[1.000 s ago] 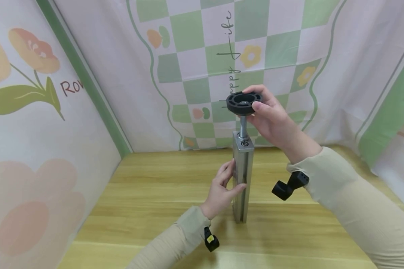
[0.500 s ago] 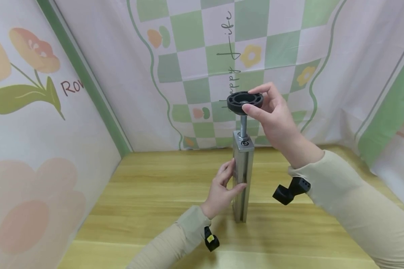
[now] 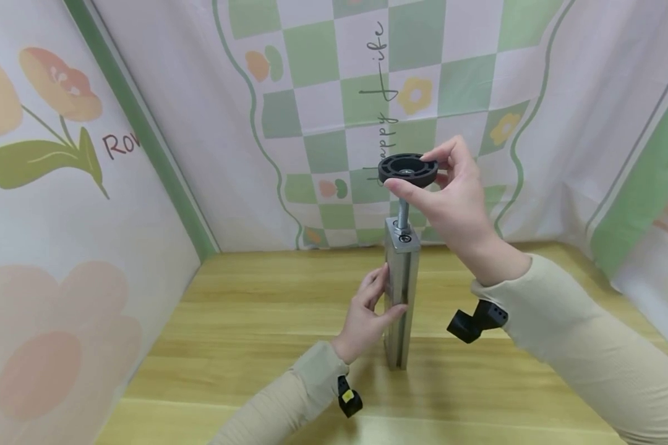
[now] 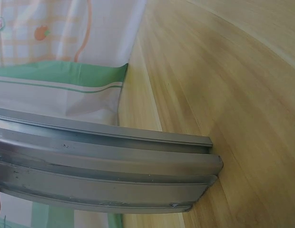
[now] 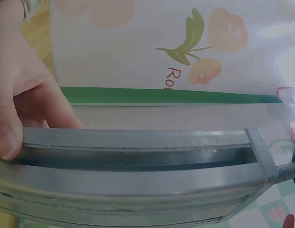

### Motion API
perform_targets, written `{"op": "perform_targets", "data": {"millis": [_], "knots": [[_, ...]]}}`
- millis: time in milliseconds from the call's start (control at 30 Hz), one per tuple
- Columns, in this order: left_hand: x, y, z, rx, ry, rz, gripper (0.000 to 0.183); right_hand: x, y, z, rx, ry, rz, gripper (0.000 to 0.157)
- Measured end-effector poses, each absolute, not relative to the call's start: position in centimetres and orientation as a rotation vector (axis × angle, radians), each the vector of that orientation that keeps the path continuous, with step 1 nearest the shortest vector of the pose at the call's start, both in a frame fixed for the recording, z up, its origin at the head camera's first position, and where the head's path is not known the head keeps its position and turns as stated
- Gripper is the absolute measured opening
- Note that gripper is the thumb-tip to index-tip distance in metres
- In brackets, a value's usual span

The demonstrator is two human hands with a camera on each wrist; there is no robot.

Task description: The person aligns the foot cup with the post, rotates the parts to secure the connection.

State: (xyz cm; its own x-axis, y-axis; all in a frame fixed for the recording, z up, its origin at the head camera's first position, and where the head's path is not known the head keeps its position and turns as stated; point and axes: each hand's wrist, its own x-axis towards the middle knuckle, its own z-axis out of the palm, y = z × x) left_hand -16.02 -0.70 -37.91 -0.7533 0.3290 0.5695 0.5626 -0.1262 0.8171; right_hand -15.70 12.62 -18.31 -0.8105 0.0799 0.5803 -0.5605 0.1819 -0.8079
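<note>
A grey aluminium profile (image 3: 398, 346) stands upright on the wooden table, an end plate (image 3: 406, 244) with screws capping it. From that plate rises a threaded rod (image 3: 403, 213) carrying a black round levelling foot (image 3: 388, 175). My left hand (image 3: 366, 316) grips the profile at mid-height, thumb on the near side. At the top, my right hand (image 3: 459, 201) pinches the foot's rim, thumb in front and fingers behind. The profile's lower end (image 4: 138, 164) meets the wood in the left wrist view. In the right wrist view, left-hand fingers (image 5: 54, 102) wrap the profile.
A printed curtain (image 3: 323, 111) with checks hangs behind the table (image 3: 245, 309), and a flowered one (image 3: 50, 235) closes the left side. A black wrist camera (image 3: 473, 321) sits below the right sleeve, another (image 3: 349, 398) by the left.
My right thumb has slid leftward across the front of the foot's rim, and the fingers have shifted slightly right at the back. The left hand and profile stay in place.
</note>
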Motion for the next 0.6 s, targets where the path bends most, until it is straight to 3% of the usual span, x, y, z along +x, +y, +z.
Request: {"op": "perform_targets", "data": {"millis": [267,600], "knots": [[-16.0,-0.7,-38.1,-1.011,-1.954,-1.997,0.07,-15.5,12.6,-18.6,0.462,-1.939,1.588,0.039],[-16.2,-0.6,-38.3,-1.008,-1.944,-2.011,0.069,-15.5,13.4,-19.7,0.702,-1.745,1.726,0.025]]}}
